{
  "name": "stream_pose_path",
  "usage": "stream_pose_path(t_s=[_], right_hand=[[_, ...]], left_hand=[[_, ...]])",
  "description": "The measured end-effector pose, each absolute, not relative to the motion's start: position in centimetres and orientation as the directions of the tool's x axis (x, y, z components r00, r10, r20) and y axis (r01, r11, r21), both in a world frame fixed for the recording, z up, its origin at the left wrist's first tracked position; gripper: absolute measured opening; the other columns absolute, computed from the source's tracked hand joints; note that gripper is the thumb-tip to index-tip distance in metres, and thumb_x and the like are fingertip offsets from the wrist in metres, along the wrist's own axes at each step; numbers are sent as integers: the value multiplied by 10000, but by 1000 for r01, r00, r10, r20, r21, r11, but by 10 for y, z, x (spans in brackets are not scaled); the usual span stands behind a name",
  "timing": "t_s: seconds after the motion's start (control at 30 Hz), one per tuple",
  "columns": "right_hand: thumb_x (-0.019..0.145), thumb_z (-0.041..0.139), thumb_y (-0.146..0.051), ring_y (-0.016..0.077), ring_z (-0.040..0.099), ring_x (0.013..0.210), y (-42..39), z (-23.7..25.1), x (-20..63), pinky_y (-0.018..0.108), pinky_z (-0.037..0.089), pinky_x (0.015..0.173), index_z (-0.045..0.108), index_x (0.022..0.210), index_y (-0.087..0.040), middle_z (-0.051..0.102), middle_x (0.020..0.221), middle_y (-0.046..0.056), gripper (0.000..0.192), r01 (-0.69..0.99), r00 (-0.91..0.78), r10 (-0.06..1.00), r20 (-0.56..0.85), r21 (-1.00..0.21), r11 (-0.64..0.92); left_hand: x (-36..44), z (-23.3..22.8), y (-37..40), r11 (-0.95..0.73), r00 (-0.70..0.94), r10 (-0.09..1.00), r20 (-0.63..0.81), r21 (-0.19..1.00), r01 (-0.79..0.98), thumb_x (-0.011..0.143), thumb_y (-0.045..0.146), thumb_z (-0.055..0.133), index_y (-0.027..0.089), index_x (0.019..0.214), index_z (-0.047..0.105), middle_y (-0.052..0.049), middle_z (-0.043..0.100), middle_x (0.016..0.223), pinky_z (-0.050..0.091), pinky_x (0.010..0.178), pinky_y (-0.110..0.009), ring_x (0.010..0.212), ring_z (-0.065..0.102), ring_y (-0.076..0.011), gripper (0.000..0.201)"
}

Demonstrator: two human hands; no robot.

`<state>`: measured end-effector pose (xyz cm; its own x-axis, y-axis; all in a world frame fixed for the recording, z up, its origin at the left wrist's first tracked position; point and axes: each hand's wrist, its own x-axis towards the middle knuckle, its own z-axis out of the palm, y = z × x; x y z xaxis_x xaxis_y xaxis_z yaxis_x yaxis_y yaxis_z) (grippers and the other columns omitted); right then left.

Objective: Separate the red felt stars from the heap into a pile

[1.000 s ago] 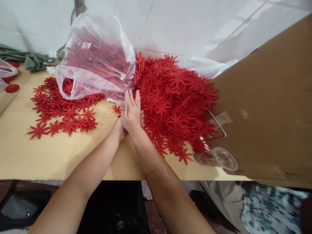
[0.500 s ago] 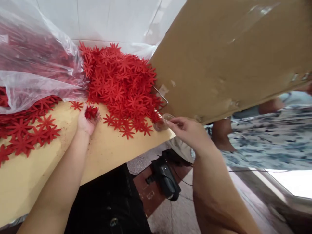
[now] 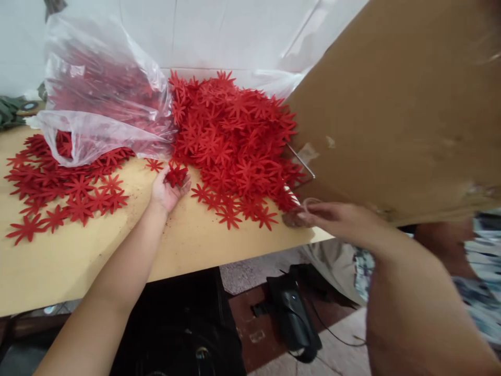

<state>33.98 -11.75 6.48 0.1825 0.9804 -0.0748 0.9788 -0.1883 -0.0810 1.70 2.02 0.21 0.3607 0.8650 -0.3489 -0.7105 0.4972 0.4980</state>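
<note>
Spreading across a pale wooden tabletop [image 3: 97,256] beneath white wall tiles [image 3: 203,31], red felt flower cutouts [image 3: 235,136] lie heaped; the left hand [image 3: 166,190] cups a small red flower stack [image 3: 176,175], and the right hand [image 3: 332,216] pinches a clear plastic cup [image 3: 303,209].

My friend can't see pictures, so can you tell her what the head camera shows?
A person's left hand holds a small bunch of red felt flower cut-outs over a light wooden table, beside a big pile of the same flowers. The right hand touches a clear plastic cup at the table's edge, under a brown cardboard sheet.
</note>
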Motion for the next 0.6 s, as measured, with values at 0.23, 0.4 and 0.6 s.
stream_pose_path(t_s=[0.23, 0.4, 0.6], right_hand=[[786, 442, -472, 253, 591, 916, -94, 70, 218, 449, 462, 798, 618, 972, -256, 651, 969, 97, 335, 878, 18, 933, 359, -452, 157], [762, 497, -415, 289, 450, 1172, -59, 15, 93, 489, 357, 990, 507, 1176, -107, 524, 1225, 166, 516, 723, -323, 888, 328, -519, 455], [807, 455, -354, 193, 612, 895, -50, 18, 113, 379, 500, 803, 607, 977, -193, 650, 961, 86, 280, 598, -188, 925, 332, -708, 376]], left_hand=[[20, -5, 20, 513, 407, 857, -316, 446, -733, 788, 378, 406, 142, 801, 583, -52, 639, 718, 480, 754, -329, 748, 616, -156, 296], [16, -6, 18, 489, 339, 866, -367, 484, -725, 814, 324, 325, 147, 728, 569, -51, 634, 718, 474, 756, -313, 795, 609, -155, 313], [16, -7, 18, 511, 372, 857, -357, 486, -709, 810, 271, 360, 131, 822, 583, -57, 643, 746, 471, 742, -302, 749, 604, -144, 263]])
